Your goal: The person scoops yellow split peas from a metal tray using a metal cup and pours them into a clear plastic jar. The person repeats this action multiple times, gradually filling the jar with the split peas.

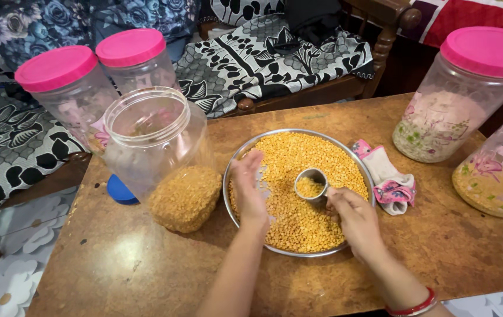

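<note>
A round steel plate [235, 161] sits near the middle of a brown table [146, 264], heaped almost to its rim with small yellow split lentils [298, 170]. The grains are dry, flat and bright golden, spread in an even layer that thins at the near-left part of the plate, where bare metal shows.

Over the middle of the plate, the right hand [354, 218] grips a small steel measuring cup [311, 185] by its side, fingers closed around it. The cup stands upright, partly filled with the same yellow lentils. The left hand [249, 191] rests on the left part of the plate, fingers loosely spread and open, touching the grains and holding nothing.

Just left of the plate, an open clear plastic jar [154, 141] leans toward it, its lower part filled with lentils. A blue lid [119, 191] lies behind the jar's base, left of the plate. Further left and back stand two clear jars with pink lids [57, 67]. Just right of the plate lies a folded pink-and-white cloth [389, 182], and beyond it stands another pink-lidded jar [457, 100] holding pale grain.
</note>
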